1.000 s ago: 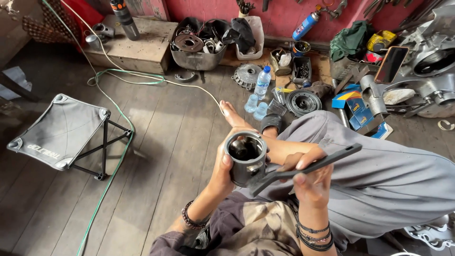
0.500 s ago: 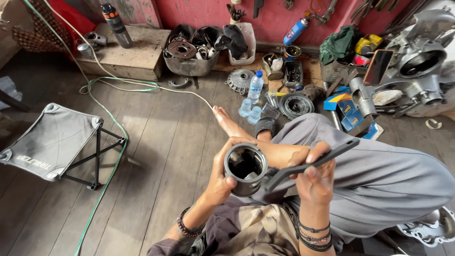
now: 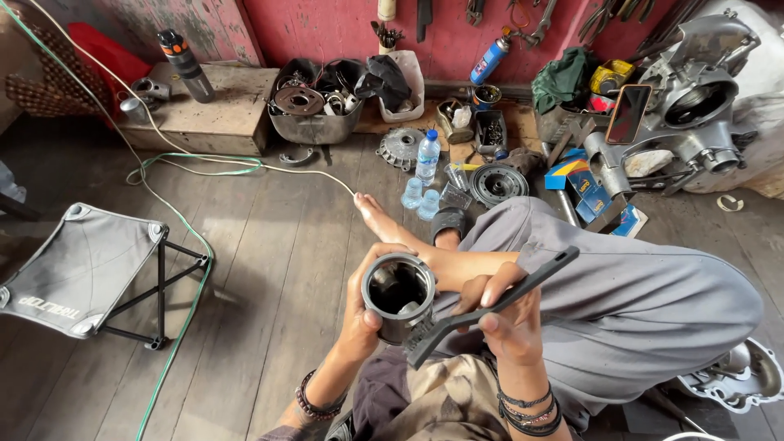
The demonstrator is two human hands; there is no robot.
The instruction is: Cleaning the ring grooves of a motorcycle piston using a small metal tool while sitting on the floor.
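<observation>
While the left hand (image 3: 359, 314) wraps the cylinder (image 3: 398, 294), the right hand (image 3: 506, 322) grips a brush (image 3: 490, 306).

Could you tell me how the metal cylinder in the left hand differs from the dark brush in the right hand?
The metal cylinder is short, round, hollow and grey; the dark brush is long, thin and black. The left hand wraps the cylinder's side with its open end facing up, while the right hand holds the brush slanted, its head against the cylinder's outer wall. Both sit above the person's lap.
</observation>
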